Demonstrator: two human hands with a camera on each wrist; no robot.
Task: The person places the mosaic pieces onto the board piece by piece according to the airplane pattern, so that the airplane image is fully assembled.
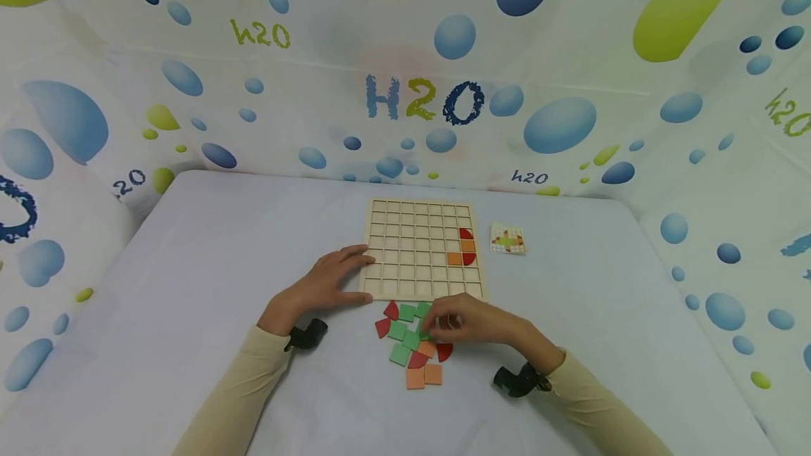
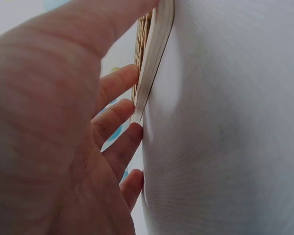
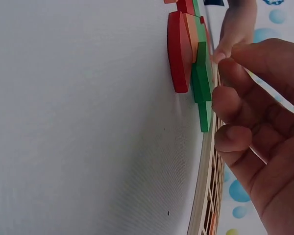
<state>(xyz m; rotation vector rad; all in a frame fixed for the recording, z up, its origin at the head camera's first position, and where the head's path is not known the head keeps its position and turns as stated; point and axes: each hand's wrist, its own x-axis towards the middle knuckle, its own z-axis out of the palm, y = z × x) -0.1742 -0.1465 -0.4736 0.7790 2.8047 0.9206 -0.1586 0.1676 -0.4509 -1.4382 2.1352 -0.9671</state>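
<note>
My left hand (image 1: 323, 283) lies at the left side of a wooden grid board (image 1: 405, 238), fingers spread, fingertips and thumb touching its edge. In the left wrist view, the fingers (image 2: 120, 139) reach along the board's rim (image 2: 159, 44). Over the pile of loose pieces in front of the board hovers my right hand (image 1: 469, 319), loosely bent, above green tiles (image 1: 399, 354). In the right wrist view, no piece shows between its fingers (image 3: 232, 137); a red quarter-circle piece (image 3: 179, 54) and a green tile (image 3: 202, 73) lie beyond them.
Orange squares (image 1: 454, 259) and red quarter-circles (image 1: 465, 233) sit in cells at the board's right side. A small pattern card (image 1: 508, 239) lies to the right of the board. More orange squares (image 1: 415, 378) are at the pile's near end. A printed curtain (image 1: 317, 118) borders the table.
</note>
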